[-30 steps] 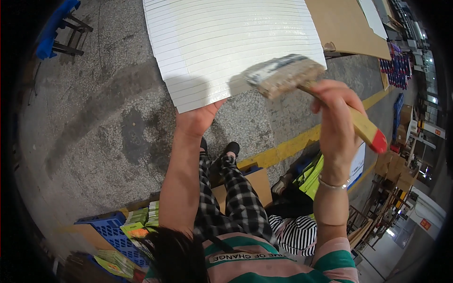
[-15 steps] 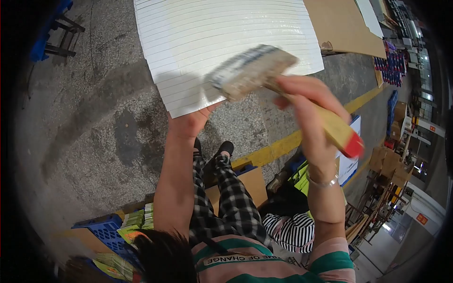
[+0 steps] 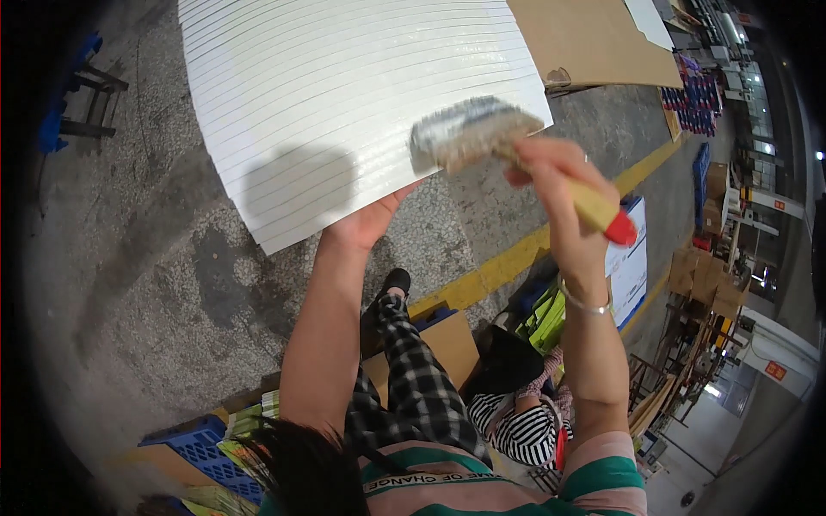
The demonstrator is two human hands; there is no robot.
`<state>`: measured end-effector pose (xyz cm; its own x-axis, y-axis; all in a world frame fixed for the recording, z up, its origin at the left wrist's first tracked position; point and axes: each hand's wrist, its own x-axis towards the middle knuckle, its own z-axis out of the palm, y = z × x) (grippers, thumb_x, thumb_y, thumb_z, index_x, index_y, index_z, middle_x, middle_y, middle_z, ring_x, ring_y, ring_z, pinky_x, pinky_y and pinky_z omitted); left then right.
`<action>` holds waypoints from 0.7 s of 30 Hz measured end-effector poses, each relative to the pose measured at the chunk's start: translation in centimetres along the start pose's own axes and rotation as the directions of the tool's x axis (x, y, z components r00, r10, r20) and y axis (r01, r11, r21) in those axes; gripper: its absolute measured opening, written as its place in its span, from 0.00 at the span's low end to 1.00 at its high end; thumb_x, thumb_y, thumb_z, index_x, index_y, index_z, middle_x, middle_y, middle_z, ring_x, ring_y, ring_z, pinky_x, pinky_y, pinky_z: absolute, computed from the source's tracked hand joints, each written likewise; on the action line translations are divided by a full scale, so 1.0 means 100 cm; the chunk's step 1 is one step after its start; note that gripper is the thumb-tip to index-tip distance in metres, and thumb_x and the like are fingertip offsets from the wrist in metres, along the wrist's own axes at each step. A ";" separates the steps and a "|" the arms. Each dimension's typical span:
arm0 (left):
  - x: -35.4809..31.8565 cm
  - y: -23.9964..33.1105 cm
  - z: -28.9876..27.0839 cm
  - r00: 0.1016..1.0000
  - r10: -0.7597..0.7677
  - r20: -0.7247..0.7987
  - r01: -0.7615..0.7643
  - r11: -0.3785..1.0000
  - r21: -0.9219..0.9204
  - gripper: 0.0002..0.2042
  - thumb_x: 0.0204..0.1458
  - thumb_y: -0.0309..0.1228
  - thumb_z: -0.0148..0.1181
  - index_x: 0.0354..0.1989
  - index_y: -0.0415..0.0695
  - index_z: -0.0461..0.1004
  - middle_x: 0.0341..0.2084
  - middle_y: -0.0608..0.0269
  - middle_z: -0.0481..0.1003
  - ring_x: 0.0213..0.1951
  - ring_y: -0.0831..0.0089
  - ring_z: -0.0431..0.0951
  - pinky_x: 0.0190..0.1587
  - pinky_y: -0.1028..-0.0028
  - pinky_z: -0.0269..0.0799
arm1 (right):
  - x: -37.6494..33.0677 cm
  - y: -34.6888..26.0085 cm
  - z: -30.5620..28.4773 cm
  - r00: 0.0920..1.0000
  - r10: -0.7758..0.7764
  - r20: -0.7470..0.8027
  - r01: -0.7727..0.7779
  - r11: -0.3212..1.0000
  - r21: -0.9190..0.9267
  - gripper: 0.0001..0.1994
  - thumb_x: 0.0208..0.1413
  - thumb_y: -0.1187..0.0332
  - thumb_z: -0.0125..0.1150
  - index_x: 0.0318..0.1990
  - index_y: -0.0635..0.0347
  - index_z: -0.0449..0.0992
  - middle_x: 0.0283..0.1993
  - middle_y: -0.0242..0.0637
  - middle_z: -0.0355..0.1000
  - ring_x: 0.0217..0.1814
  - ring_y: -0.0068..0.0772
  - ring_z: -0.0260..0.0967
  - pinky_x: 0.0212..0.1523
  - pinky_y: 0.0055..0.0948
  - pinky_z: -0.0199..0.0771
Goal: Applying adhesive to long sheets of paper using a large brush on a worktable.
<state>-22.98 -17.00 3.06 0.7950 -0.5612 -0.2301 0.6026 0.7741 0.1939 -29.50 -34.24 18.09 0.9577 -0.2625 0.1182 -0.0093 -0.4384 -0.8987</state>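
Note:
A broad sheaf of white sheets, overlapped so that their edges form close parallel lines, slopes before me. Parts of its surface shine as if wet. My left hand holds the near edge from below, palm up, with most of its fingers hidden under the sheets. In my right hand is a wide flat brush with pale, coated bristles and a yellow handle ending in red. The brush head, blurred by motion, is over the near right part of the sheets; whether it touches them I cannot tell.
Brown cardboard lies beyond the sheets to the right. A blue plastic crate with green packets is at lower left. Another person in black-and-white stripes is close by at lower right. A yellow line crosses the speckled floor.
The sheets have shifted left and a little nearer in view. The brush has moved right across them, toward their right edge. The person in stripes shows more of their arms.

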 end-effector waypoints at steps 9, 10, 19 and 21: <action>0.023 -0.018 0.017 0.993 -0.063 -0.097 0.053 0.993 -0.102 0.31 0.54 0.54 0.40 0.59 0.42 0.56 0.54 0.53 0.63 0.55 0.59 0.66 0.52 0.59 0.69 | 0.003 -0.008 -0.016 0.975 -0.104 -0.197 0.061 0.976 -0.210 0.07 0.47 0.76 0.59 0.35 0.67 0.76 0.35 0.42 0.73 0.35 0.32 0.73 0.36 0.24 0.71; 0.023 -0.016 0.018 0.995 -0.069 -0.070 0.060 0.990 -0.127 0.30 0.54 0.54 0.41 0.58 0.43 0.58 0.53 0.55 0.64 0.54 0.60 0.67 0.51 0.60 0.70 | -0.001 0.001 -0.008 0.983 -0.075 -0.165 0.043 0.981 -0.188 0.08 0.46 0.76 0.61 0.35 0.66 0.76 0.35 0.43 0.73 0.34 0.33 0.73 0.36 0.25 0.71; 0.025 -0.021 0.015 0.934 -0.073 -0.350 0.060 0.997 -0.050 0.24 0.56 0.47 0.43 0.54 0.44 0.63 0.52 0.56 0.66 0.54 0.58 0.66 0.54 0.52 0.64 | -0.012 -0.001 -0.016 0.970 -0.026 -0.241 0.003 0.996 -0.093 0.06 0.46 0.75 0.62 0.33 0.67 0.76 0.35 0.44 0.74 0.34 0.34 0.72 0.35 0.25 0.71; 0.024 -0.021 0.028 0.923 -0.111 -0.368 0.072 0.991 -0.117 0.24 0.56 0.46 0.42 0.56 0.43 0.62 0.56 0.53 0.63 0.57 0.56 0.63 0.58 0.52 0.60 | -0.015 0.011 -0.020 0.975 -0.018 -0.223 -0.006 0.994 -0.108 0.06 0.47 0.76 0.61 0.32 0.69 0.75 0.34 0.44 0.73 0.33 0.33 0.72 0.34 0.25 0.70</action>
<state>-22.17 -20.78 4.81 0.6415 -0.4961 -0.5851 0.6464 0.7603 0.0640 -31.55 -36.08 17.75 0.8692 -0.4400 0.2257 -0.0462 -0.5266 -0.8488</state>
